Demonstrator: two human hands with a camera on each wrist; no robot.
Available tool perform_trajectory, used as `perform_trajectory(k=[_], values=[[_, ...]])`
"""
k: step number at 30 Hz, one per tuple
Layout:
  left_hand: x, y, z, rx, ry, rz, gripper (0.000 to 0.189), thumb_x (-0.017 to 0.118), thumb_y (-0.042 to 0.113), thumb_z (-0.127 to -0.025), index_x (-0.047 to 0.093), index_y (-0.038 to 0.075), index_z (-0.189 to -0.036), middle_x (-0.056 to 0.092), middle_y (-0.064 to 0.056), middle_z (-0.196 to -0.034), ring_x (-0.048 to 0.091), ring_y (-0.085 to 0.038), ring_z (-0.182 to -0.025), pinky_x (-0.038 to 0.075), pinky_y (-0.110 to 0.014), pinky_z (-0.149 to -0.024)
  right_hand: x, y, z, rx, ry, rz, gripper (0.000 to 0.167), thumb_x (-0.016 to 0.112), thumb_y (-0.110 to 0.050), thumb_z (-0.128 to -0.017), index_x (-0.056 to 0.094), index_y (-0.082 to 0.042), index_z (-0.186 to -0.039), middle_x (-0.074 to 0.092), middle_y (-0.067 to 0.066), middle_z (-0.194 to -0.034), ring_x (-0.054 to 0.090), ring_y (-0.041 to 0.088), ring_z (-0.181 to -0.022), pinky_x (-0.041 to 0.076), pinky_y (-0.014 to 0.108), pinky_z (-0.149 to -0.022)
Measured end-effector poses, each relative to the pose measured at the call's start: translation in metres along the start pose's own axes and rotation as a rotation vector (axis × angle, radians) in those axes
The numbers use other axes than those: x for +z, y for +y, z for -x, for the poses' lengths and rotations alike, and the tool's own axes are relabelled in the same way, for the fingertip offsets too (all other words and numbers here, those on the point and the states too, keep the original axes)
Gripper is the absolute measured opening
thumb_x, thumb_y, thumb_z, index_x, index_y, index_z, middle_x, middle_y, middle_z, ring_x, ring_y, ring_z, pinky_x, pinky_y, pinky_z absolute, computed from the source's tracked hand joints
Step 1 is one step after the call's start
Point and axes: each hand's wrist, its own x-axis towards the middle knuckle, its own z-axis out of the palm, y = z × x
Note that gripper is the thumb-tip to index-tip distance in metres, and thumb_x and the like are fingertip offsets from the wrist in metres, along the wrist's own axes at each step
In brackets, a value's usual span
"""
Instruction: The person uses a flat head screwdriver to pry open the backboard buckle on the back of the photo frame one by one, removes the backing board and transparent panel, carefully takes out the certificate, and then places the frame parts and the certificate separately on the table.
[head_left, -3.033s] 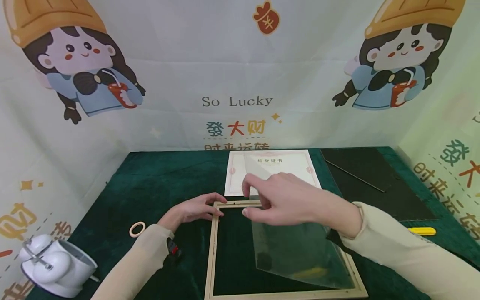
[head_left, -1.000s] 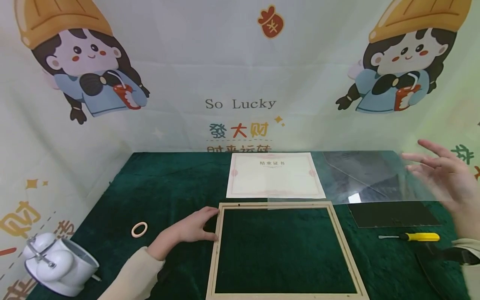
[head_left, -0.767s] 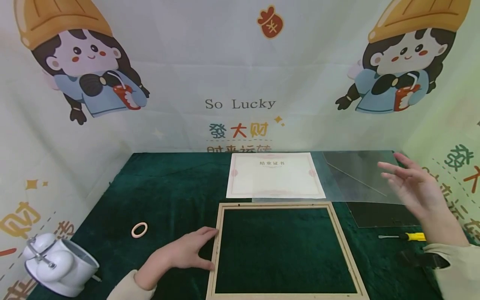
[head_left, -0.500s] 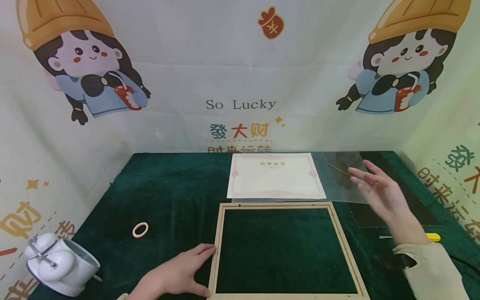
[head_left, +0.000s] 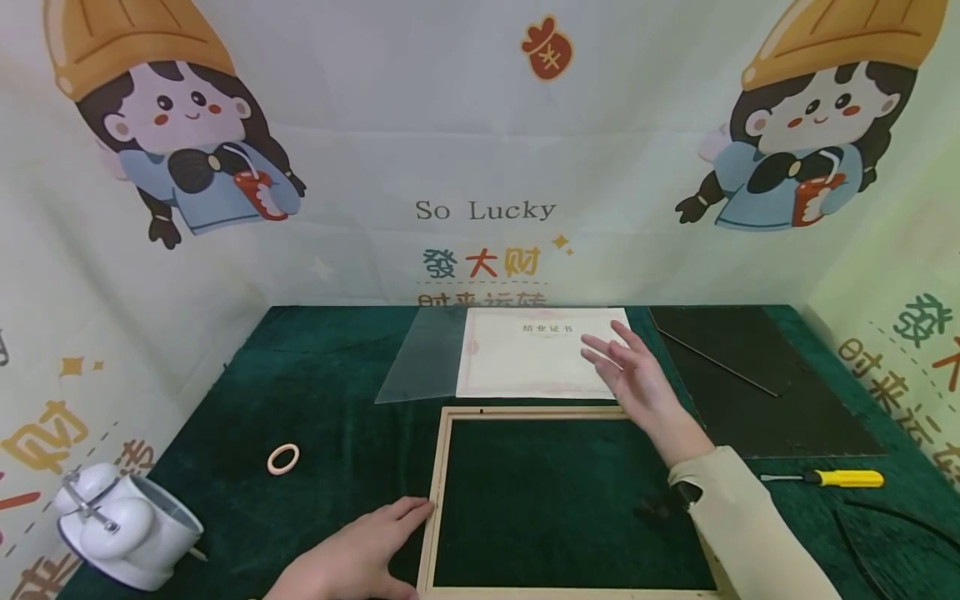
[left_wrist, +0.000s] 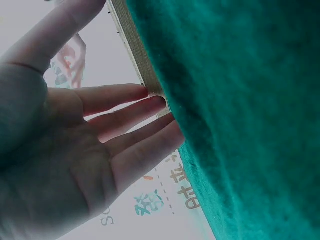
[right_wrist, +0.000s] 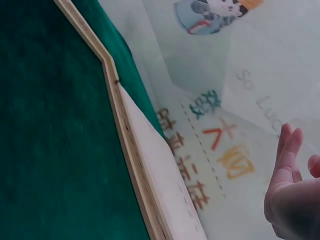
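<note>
My left hand (head_left: 352,550) rests against the left side of a wooden picture frame (head_left: 442,483), straight fingertips touching its edge in the left wrist view. My right hand (head_left: 637,383) is raised past the frame's far side, over the right part of a white certificate (head_left: 525,354). It holds a clear sheet (head_left: 423,358) by the right end, though the exact grip is hard to see. Across the certificate the sheet reaches, sticking out on its left. Faint see-through edges show in the right wrist view, where the fingers of that hand (right_wrist: 290,190) are nearly straight.
A black backing board (head_left: 765,383) with a thin rod (head_left: 716,360) on it lies back right. In front are a yellow-handled screwdriver (head_left: 847,478) and a black cable (head_left: 900,517). A small ring (head_left: 283,459) and a white alarm clock (head_left: 127,529) are at left.
The right hand has carried the clear sheet from over the frame out to the right, then back left across the certificate. The left hand has slid down the frame's left side.
</note>
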Motion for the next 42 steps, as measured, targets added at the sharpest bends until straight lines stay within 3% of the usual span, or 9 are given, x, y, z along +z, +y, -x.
perform_trajectory(k=[7, 19, 27, 31, 36, 42], values=[[-0.002, 0.000, -0.001, 0.015, -0.005, -0.036, 0.085, 0.075, 0.042, -0.064, 0.037, 0.009, -0.132, 0.039, -0.009, -0.130, 0.043, -0.024, -0.108, 0.037, -0.048, -0.087, 0.033, 0.036, -0.028, 0.024, 0.051, 0.088, 0.049, 0.035, -0.010, -0.096, 0.016, -0.019, -0.140, 0.033, 0.018, -0.135, 0.045, 0.026, -0.113, 0.040, 0.023, -0.085], [-0.002, 0.001, -0.001, 0.016, -0.012, -0.041, 0.086, 0.074, 0.046, -0.062, 0.039, 0.009, -0.131, 0.041, -0.008, -0.127, 0.044, -0.023, -0.106, 0.038, -0.048, -0.086, 0.071, 0.098, -0.062, 0.010, 0.097, 0.113, 0.045, 0.039, -0.006, -0.095, 0.025, -0.016, -0.136, 0.046, 0.020, -0.124, 0.053, 0.027, -0.103, 0.044, 0.025, -0.079], [-0.002, 0.001, 0.000, -0.012, -0.020, -0.030, 0.086, 0.073, 0.048, -0.062, 0.039, 0.011, -0.132, 0.041, -0.006, -0.128, 0.044, -0.021, -0.105, 0.038, -0.046, -0.087, 0.080, 0.121, -0.071, 0.057, 0.095, 0.248, 0.048, 0.042, -0.012, -0.094, 0.022, -0.017, -0.138, 0.046, 0.019, -0.124, 0.054, 0.026, -0.102, 0.044, 0.029, -0.082], [-0.002, 0.002, 0.001, -0.026, -0.022, -0.015, 0.087, 0.073, 0.049, -0.061, 0.038, 0.012, -0.132, 0.041, -0.007, -0.129, 0.044, -0.023, -0.106, 0.037, -0.047, -0.088, 0.079, 0.123, -0.070, 0.089, 0.047, 0.280, 0.053, 0.043, -0.013, -0.094, 0.016, -0.016, -0.140, 0.040, 0.018, -0.130, 0.049, 0.026, -0.108, 0.042, 0.032, -0.085], [-0.002, 0.002, 0.000, -0.014, -0.023, -0.035, 0.087, 0.073, 0.048, -0.061, 0.038, 0.011, -0.132, 0.041, -0.007, -0.128, 0.044, -0.022, -0.106, 0.038, -0.046, -0.087, 0.076, 0.124, -0.067, 0.080, -0.046, 0.335, 0.057, 0.045, -0.003, -0.091, 0.015, -0.010, -0.139, 0.034, 0.015, -0.135, 0.046, 0.025, -0.112, 0.040, 0.031, -0.087], [-0.003, 0.002, 0.000, -0.029, -0.034, -0.022, 0.087, 0.072, 0.050, -0.061, 0.038, 0.012, -0.132, 0.041, -0.007, -0.129, 0.044, -0.023, -0.106, 0.037, -0.047, -0.088, 0.072, 0.125, -0.060, 0.085, -0.144, 0.574, 0.063, 0.050, -0.002, -0.088, 0.016, -0.012, -0.139, 0.030, 0.013, -0.138, 0.049, 0.023, -0.109, 0.043, 0.030, -0.083]])
